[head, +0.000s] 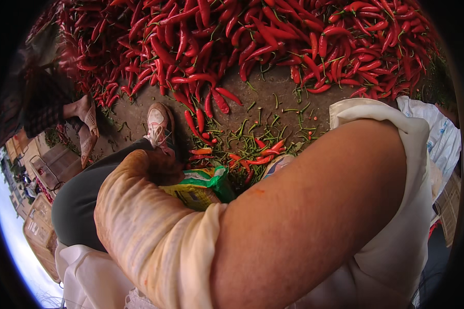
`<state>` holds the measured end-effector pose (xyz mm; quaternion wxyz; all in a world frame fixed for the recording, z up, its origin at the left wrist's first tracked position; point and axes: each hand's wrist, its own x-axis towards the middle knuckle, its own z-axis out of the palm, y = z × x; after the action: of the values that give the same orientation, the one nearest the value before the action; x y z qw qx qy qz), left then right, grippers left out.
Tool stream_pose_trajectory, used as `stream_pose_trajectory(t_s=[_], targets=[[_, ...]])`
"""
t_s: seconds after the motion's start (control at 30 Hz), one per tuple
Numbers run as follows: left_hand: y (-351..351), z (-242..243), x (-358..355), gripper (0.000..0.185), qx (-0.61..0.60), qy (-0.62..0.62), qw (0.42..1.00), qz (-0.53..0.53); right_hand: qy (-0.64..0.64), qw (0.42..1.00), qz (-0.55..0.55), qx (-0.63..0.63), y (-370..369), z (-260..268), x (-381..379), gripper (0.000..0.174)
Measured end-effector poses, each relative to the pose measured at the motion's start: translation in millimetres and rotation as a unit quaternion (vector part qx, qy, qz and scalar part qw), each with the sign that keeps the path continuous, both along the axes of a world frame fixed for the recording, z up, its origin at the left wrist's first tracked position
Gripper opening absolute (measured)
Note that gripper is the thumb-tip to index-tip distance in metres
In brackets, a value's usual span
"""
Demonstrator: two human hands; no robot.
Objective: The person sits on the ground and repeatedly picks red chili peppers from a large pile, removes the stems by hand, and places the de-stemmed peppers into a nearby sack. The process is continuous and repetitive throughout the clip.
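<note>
A bare right forearm crosses in front of me from a rolled white sleeve (371, 112). It enters the cuff of a stained cream glove on my right hand (139, 216). The gloved fingers curl down beside a green and yellow printed woven bag (193, 193) between my legs. The fingertips are dark and partly hidden, so I cannot tell if they hold anything. My left hand is out of view. Green pepper stems (251, 133) and several short red pepper pieces (268, 152) lie on the ground just past the bag.
A large heap of red chili peppers (201, 42) spreads across the ground ahead. My sneaker (160, 123) stands at left, the other shoe (280, 164) near the stems. Another person's feet (87, 119) are at far left, with plastic crates (42, 228) behind. A white sack (442, 135) lies at right.
</note>
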<state>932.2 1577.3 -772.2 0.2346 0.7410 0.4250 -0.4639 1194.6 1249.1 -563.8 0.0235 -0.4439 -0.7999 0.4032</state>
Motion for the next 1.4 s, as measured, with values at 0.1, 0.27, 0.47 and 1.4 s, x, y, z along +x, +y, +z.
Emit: stream_pose_trajectory(t_s=[0.1,0.27,0.47,1.4], targets=[[-13,-14,6,0.025,-0.001,0.003,1.0,0.012,0.061,0.998,0.001,-0.009,-13,1,15,0.048],[-17,-16,6,0.026,-0.003,0.0,1.0,0.022,0.091,0.996,0.004,-0.02,-24,-2,27,0.043],[-21,-12,-8,0.028,-0.008,0.003,0.999,0.052,0.107,0.993,0.022,-0.046,-30,-4,31,0.038],[2,-7,-94,0.035,-0.041,-0.021,0.987,0.157,-0.178,0.865,-0.467,-0.04,7,-322,-15,0.035]])
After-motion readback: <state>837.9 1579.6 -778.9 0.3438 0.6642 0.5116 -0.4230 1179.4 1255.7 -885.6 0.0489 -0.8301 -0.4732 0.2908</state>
